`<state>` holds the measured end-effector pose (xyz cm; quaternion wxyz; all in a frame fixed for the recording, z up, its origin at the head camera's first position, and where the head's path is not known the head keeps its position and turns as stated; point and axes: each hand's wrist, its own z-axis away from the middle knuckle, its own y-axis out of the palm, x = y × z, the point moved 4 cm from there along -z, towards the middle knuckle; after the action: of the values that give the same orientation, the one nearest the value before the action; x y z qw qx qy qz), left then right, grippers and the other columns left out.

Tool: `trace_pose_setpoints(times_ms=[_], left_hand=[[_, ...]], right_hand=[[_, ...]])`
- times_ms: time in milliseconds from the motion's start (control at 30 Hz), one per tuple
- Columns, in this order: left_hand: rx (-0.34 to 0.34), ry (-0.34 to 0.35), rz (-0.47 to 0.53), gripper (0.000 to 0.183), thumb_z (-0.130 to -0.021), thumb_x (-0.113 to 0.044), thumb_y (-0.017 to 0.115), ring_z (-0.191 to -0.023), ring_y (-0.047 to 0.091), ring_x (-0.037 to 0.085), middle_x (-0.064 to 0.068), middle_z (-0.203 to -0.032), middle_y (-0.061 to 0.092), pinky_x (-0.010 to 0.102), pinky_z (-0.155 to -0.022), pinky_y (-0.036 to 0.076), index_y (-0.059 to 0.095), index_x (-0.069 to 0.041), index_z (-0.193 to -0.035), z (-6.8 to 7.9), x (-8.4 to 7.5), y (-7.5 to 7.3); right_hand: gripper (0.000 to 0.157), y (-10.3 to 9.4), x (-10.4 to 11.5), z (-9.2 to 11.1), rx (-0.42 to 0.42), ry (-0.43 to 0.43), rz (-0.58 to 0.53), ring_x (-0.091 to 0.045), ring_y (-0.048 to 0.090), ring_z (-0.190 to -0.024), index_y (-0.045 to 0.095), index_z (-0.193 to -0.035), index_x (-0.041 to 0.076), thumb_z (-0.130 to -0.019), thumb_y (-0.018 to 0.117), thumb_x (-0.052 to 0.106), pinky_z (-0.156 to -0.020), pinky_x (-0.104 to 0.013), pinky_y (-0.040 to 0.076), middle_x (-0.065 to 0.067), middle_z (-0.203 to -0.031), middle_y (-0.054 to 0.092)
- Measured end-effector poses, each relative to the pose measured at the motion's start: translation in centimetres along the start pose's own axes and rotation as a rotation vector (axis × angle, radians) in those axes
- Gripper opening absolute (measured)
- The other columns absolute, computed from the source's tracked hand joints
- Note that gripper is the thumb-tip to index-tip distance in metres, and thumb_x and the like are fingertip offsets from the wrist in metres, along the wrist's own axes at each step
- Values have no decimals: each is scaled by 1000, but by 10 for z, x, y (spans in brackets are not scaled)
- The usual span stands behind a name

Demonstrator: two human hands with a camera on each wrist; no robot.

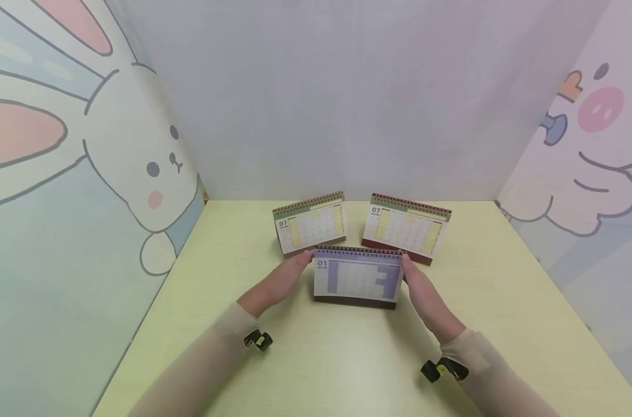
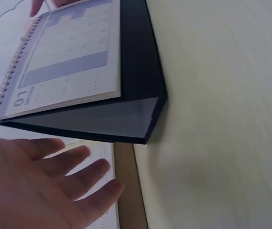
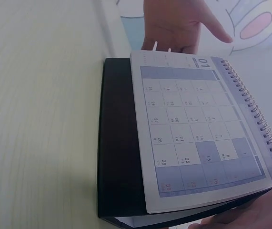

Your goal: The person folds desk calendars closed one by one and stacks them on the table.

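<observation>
Basically, it's all abt the span btwn the two palms: the purple calendar [image 1: 355, 278] stands tented on the bench [image 1: 232, 255], just in front of the gap btwn the other two, long axis running L to R from one hand to the other, R end a touch nearer the person. L hand [image 1: 276, 285] is beside its L end, R hand [image 1: 427, 295] beside its R end; both are at the top corners, so I can't pick a nearer one. As for grip, L fingers are spread and extended, wrapped round nothing; R fingers look straight along the edge, though its wrist view catches only part of them. Whether either palm presses, can't tell. Count: 3 calendars total, i.e. 1 purple w/ a black base up front, plus the brown-based calendar [image 1: 316, 226] rear L and the red-based calendar [image 1: 407, 229] rear R, both angled, each reading 07 vs. 01 on the purple. Also 2 hands, 2 sleeves [image 1: 206, 353], and 2 black gadgets [image 1: 264, 340], 1 per wrist.
</observation>
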<state>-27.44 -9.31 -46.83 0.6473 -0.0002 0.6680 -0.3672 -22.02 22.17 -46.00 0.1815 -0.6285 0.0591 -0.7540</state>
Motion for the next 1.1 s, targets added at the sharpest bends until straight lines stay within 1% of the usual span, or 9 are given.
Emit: trace_pose_setpoints(times_ms=[100,167,300,400,633,733,833,967,1100], left_hand=[[50,-1,2,84,-110,-74,9,-172,18,28,1,-183,21,54,-141,15,20,-21,-175,3,-5,-3],[65,5,23,84,-110,-75,10,-172,17,26,-2,-184,19,54,-141,13,17,-23,-175,2,-8,-5],[62,17,75,85,-108,-79,13,-171,22,26,-6,-183,22,54,-141,15,17,-28,-175,-2,-12,-7],[57,45,122,81,-109,-77,14,-171,24,29,-7,-183,21,56,-140,16,18,-30,-175,-3,-13,-6],[67,128,190,75,-113,-69,13,-171,22,29,-4,-183,18,57,-140,19,16,-27,-176,0,-13,3],[64,167,202,70,-116,-62,13,-171,21,30,-1,-185,14,57,-140,19,13,-25,-176,5,-16,4],[66,182,203,67,-117,-57,12,-171,21,30,1,-185,12,56,-140,20,12,-26,-176,8,-18,4],[68,172,202,67,-117,-59,10,-171,22,30,1,-185,14,56,-140,21,13,-28,-176,8,-17,4],[61,161,196,65,-116,-60,9,-171,23,31,0,-185,15,56,-139,22,14,-33,-175,5,-14,3]], right_hand=[[97,-1,2,0,-15,-27,0,-46,5,-171,0,-175,10,-107,9,78,-138,-67,6,-13,-185,0],[96,-3,4,-2,-34,-45,0,-44,3,-171,1,-175,9,-108,9,76,-139,-65,6,-12,-185,0],[92,-4,5,-9,-62,-57,-47,-38,-1,-173,6,-175,9,-110,11,73,-140,-63,5,-7,-186,-2],[89,-3,3,-14,-66,-73,-113,-36,-3,-173,9,-175,8,-111,12,70,-140,-62,4,-8,-186,-2],[89,-3,1,-16,-56,-175,-220,-39,-2,-172,16,-171,-2,-114,12,65,-139,-65,2,-19,-184,5],[88,-4,1,-13,-46,-185,-215,-39,-1,-172,16,-172,-2,-114,12,65,-139,-65,2,-18,-184,7],[88,-8,0,-10,-26,-167,-161,-43,1,-172,11,-173,1,-114,11,65,-138,-67,2,-18,-184,5],[89,-18,0,-5,8,-117,-52,-50,3,-170,3,-175,6,-112,7,69,-135,-72,0,-16,-184,1],[95,-24,-1,-4,55,-29,20,-52,5,-169,3,-175,7,-109,6,75,-135,-74,1,-18,-184,1]])
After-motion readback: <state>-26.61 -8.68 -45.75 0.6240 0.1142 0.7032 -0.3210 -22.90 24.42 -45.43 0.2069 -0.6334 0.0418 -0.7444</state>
